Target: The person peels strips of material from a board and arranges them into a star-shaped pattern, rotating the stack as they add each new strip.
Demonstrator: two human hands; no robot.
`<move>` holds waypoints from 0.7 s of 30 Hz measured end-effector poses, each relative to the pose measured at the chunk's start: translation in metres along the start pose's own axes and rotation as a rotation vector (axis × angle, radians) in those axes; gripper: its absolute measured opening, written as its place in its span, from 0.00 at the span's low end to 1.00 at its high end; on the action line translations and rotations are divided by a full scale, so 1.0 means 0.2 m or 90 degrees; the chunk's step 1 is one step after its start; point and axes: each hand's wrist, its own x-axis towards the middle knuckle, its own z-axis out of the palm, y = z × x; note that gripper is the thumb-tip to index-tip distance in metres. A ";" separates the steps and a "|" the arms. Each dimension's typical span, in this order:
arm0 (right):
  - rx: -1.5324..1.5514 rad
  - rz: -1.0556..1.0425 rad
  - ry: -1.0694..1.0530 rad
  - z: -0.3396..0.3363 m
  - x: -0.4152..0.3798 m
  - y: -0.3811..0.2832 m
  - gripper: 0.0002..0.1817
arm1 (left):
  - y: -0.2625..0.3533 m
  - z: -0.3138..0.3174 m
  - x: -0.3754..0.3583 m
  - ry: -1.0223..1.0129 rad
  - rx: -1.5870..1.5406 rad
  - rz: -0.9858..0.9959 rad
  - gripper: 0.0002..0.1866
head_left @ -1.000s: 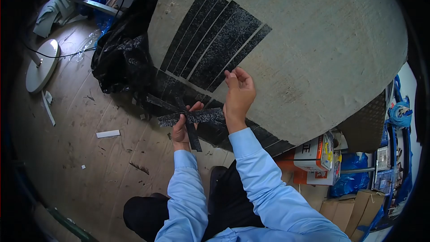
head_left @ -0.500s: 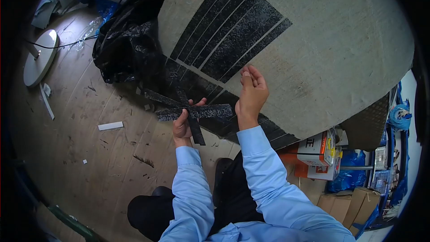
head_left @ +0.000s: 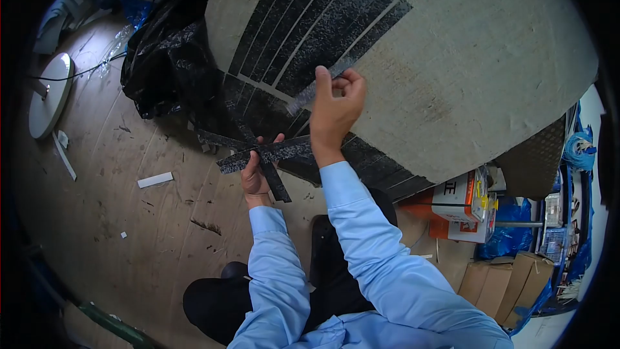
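Observation:
My left hand [head_left: 256, 182] is closed around a crossed bunch of black, speckled strips [head_left: 284, 148], which fan out in several directions. My right hand [head_left: 337, 108] is above the worn grey board and pinches a greyish speckled strip [head_left: 302, 99]; part of that strip is hidden behind the fingers. On the board [head_left: 491, 45], rows of black speckled strips [head_left: 342, 16] lie side by side with narrow gaps between them. More black strips [head_left: 384, 163] run along the board's near edge, partly covered by my right forearm.
A crumpled black plastic bag [head_left: 171, 58] hangs at the board's left. White scraps [head_left: 155, 179] and dark debris lie on the wooden floor [head_left: 129, 232]. Orange-and-white cans [head_left: 452, 203], cardboard [head_left: 500, 284] and a blue-edged rack [head_left: 555, 239] stand at the right. A round white base [head_left: 51, 106] is at left.
My right hand has moved left and a little upward, and a speckled strip now shows in its fingers. My left hand still holds its bunch of strips. The whole view has shifted slightly.

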 end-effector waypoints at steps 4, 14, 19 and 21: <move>0.054 0.110 -0.004 -0.01 0.02 0.04 0.11 | 0.06 0.00 -0.03 0.020 0.010 0.024 0.21; 0.592 -0.024 -0.320 -0.50 0.27 -0.52 0.07 | 0.04 0.29 0.10 0.017 0.205 -0.018 0.20; 0.445 0.007 -0.379 -0.53 0.22 -0.52 0.07 | 0.06 0.41 0.11 0.132 0.239 0.030 0.22; 0.316 0.149 -0.511 -0.48 0.09 -0.47 0.04 | 0.10 0.50 0.13 0.150 0.269 0.076 0.23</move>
